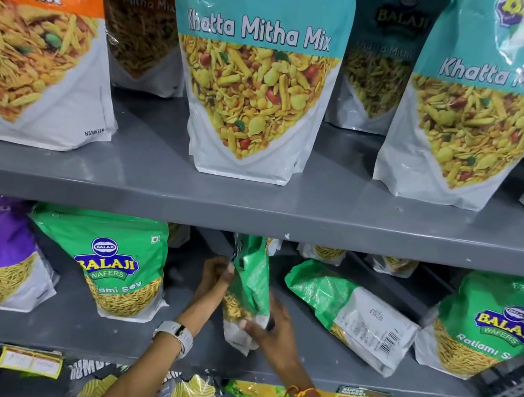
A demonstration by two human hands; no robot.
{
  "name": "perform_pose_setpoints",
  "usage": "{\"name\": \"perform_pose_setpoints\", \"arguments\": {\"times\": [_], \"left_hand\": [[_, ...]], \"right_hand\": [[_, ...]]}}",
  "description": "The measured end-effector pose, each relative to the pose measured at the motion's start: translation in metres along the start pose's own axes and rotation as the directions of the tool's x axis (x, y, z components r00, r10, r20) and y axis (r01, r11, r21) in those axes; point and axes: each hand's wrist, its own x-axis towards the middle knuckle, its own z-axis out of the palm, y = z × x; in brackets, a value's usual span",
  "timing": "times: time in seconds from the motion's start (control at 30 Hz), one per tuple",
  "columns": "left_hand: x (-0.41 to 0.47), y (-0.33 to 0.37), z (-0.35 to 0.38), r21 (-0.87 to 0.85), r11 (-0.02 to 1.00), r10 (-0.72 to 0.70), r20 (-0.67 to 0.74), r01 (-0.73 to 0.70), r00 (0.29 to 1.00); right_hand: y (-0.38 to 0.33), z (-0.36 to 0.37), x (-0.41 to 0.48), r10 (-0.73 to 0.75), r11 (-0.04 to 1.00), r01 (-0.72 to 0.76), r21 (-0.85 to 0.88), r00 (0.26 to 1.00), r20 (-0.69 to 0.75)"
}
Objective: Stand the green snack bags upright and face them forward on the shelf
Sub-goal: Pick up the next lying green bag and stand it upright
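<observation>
Hands hold one green snack bag (252, 283) in the middle of the lower shelf (124, 343), turned sideways. The left hand (216, 273) pinches its top edge, and the right hand (271, 328) grips its white bottom. Another green bag (349, 311) lies flat just to the right, back side up. Two more green bags (117, 260) stand facing forward.

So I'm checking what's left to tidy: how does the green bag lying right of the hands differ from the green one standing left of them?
The lying bag is on its side; the standing bag is upright. The lying bag shows its back, with barcode and print; the standing bag shows its front, with the Balaji Wafers logo. Both are green-and-white sev bags on the same grey shelf, and neither is touched by the left hand or right hand.
</observation>
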Motion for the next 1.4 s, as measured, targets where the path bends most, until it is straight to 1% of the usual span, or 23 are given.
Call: {"name": "perform_pose_setpoints", "arguments": {"times": [0.07,0.13,0.17,0.23,0.27,0.3,0.37,0.4,0.47,0.5,0.53,0.6,0.67,0.73,0.8,0.83,0.93,1.0,1.1,1.17,1.23,1.3,1.4], "left_hand": [[-0.001,0.007,-0.004,-0.050,0.998,-0.039,0.013,0.039,0.999],[0.003,0.008,-0.009,-0.080,0.985,-0.156,-0.002,0.155,0.988],[0.006,0.010,-0.011,-0.055,0.981,-0.186,-0.043,0.184,0.982],[0.013,0.015,-0.012,-0.018,0.979,-0.204,-0.141,0.204,0.969],[0.016,0.017,-0.013,-0.017,0.979,-0.204,-0.156,0.203,0.967],[0.019,0.018,-0.013,-0.002,0.984,-0.177,-0.132,0.179,0.975],[0.025,0.015,-0.013,0.045,0.992,-0.118,-0.018,0.118,0.993],[0.028,0.011,-0.012,0.047,0.993,-0.113,0.026,0.112,0.993],[0.031,0.003,-0.012,0.004,0.989,-0.148,0.085,0.149,0.985],[0.031,-0.001,-0.011,-0.005,0.986,-0.166,0.088,0.167,0.982],[0.030,-0.002,-0.011,-0.010,0.986,-0.166,0.080,0.168,0.983],[0.026,-0.005,-0.006,-0.030,0.984,-0.174,0.032,0.175,0.984],[0.018,-0.005,0.001,-0.103,0.979,-0.181,-0.039,0.176,0.983],[0.011,-0.006,0.007,-0.195,0.972,-0.152,-0.076,0.135,0.986],[0.004,-0.004,0.012,-0.248,0.964,-0.121,-0.107,0.092,0.987],[0.002,-0.003,0.012,-0.259,0.962,-0.118,-0.117,0.084,0.986],[-0.002,-0.006,0.011,-0.247,0.962,-0.154,-0.128,0.119,0.980],[-0.003,-0.009,0.007,-0.239,0.960,-0.174,-0.108,0.144,0.979],[-0.006,-0.006,0.005,-0.250,0.961,-0.130,-0.032,0.118,0.991],[-0.005,-0.006,0.005,-0.258,0.958,-0.135,-0.023,0.125,0.991],[-0.005,-0.007,0.005,-0.279,0.953,-0.131,-0.034,0.116,0.991],[-0.005,-0.008,0.005,-0.321,0.944,-0.104,-0.051,0.082,0.993],[-0.002,-0.014,0.009,-0.373,0.926,-0.104,-0.121,0.052,0.987]], "right_hand": [[0.003,-0.012,0.006,0.000,0.998,-0.004,0.069,0.998,0.061],[0.007,-0.021,0.013,0.033,0.993,-0.045,0.113,0.994,0.108],[0.010,-0.024,0.017,0.057,0.990,-0.073,0.123,0.990,0.129],[0.014,-0.028,0.023,0.100,0.985,-0.121,0.122,0.981,0.167],[0.015,-0.029,0.025,0.111,0.985,-0.131,0.110,0.978,0.176],[0.015,-0.030,0.028,0.115,0.987,-0.132,0.090,0.978,0.177],[0.014,-0.032,0.031,0.119,0.991,-0.126,0.044,0.982,0.144],[0.013,-0.032,0.032,0.107,0.994,-0.110,0.019,0.987,0.123],[0.010,-0.032,0.033,0.087,0.996,-0.083,-0.043,0.991,0.104],[0.009,-0.031,0.032,0.084,0.995,-0.079,-0.061,0.992,0.096],[0.007,-0.030,0.032,0.087,0.995,-0.082,-0.061,0.993,0.078],[0.006,-0.027,0.028,0.116,0.993,-0.116,-0.014,0.993,-0.018],[0.009,-0.025,0.021,0.102,0.994,-0.100,0.032,0.991,-0.087],[0.008,-0.020,0.012,0.090,0.991,-0.081,0.109,0.993,-0.080],[0.007,-0.014,0.008,0.016,0.991,-0.004,0.132,0.996,-0.084],[0.006,-0.011,0.009,-0.017,0.995,0.026,0.097,0.996,-0.092],[-0.003,-0.006,0.013,0.000,0.997,-0.009,-0.075,0.993,-0.116],[-0.004,-0.007,0.016,-0.017,0.995,0.007,-0.102,0.995,-0.101],[-0.005,-0.012,0.018,-0.024,0.999,0.019,-0.050,0.995,-0.097],[-0.001,-0.015,0.019,-0.020,1.000,0.020,-0.003,0.993,-0.120],[-0.001,-0.014,0.020,0.009,1.000,-0.006,0.029,0.994,-0.111],[-0.002,-0.013,0.021,0.007,0.999,-0.003,0.036,0.995,-0.101],[-0.003,-0.012,0.022,0.001,1.000,0.001,0.027,0.996,-0.094]]}}
